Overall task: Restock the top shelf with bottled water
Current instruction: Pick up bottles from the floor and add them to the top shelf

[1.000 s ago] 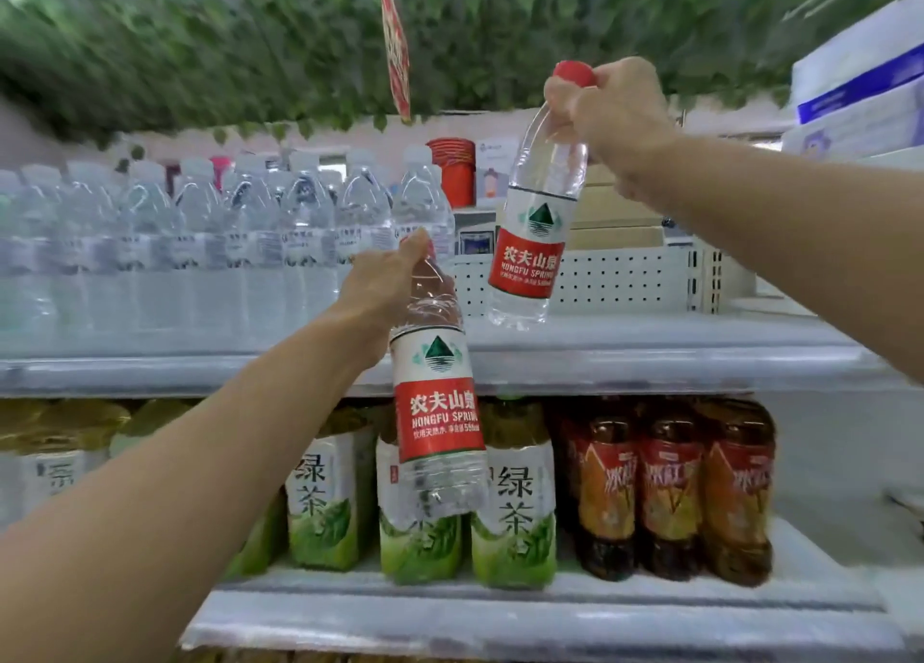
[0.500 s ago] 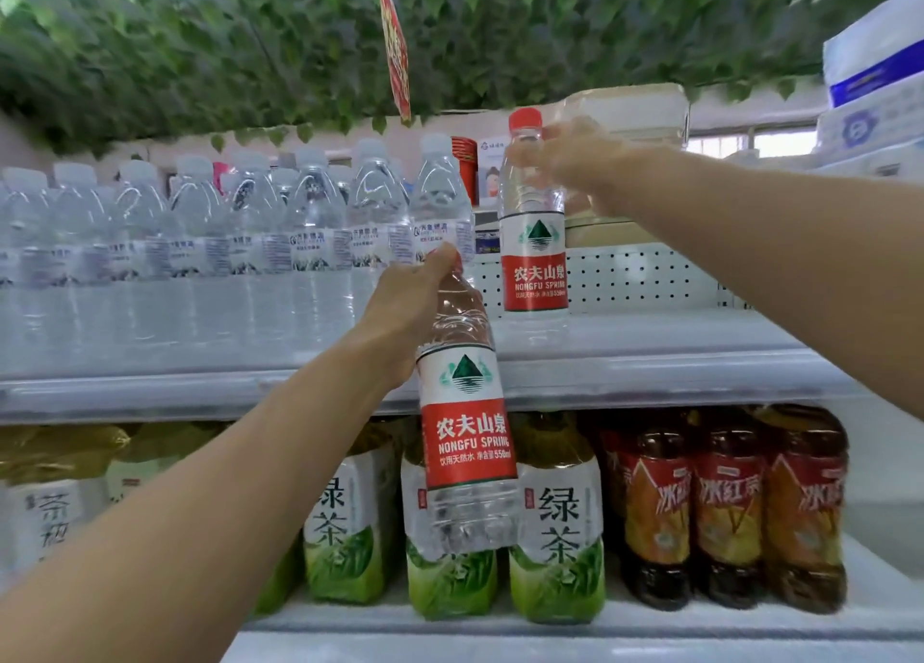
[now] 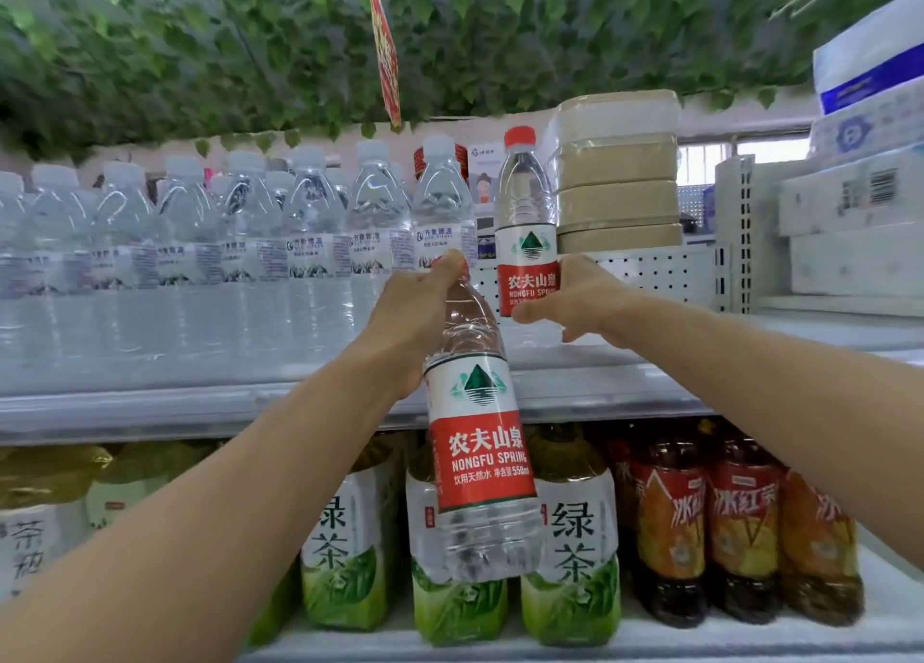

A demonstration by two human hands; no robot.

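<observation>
A red-capped water bottle (image 3: 526, 222) with a red and white label stands upright on the top shelf (image 3: 200, 402), just right of a row of white-capped water bottles (image 3: 250, 232). My right hand (image 3: 575, 302) grips its lower label, thumb and fingers curled round it. My left hand (image 3: 415, 317) grips the neck of a second water bottle (image 3: 480, 452) of the same kind; its cap is hidden in my palm. That bottle hangs in front of the shelf edge and the lower shelf.
Stacked tan packs (image 3: 617, 172) stand right of the placed bottle. Green tea bottles (image 3: 570, 557) and red iced tea bottles (image 3: 740, 527) fill the lower shelf. White cartons (image 3: 860, 222) sit at the right. Green leaves (image 3: 300, 47) and a red sign (image 3: 384, 42) hang overhead.
My right hand slid down from the placed bottle's neck to its label as the bottle settled upright on the shelf. My left hand kept its bottle in about the same place.
</observation>
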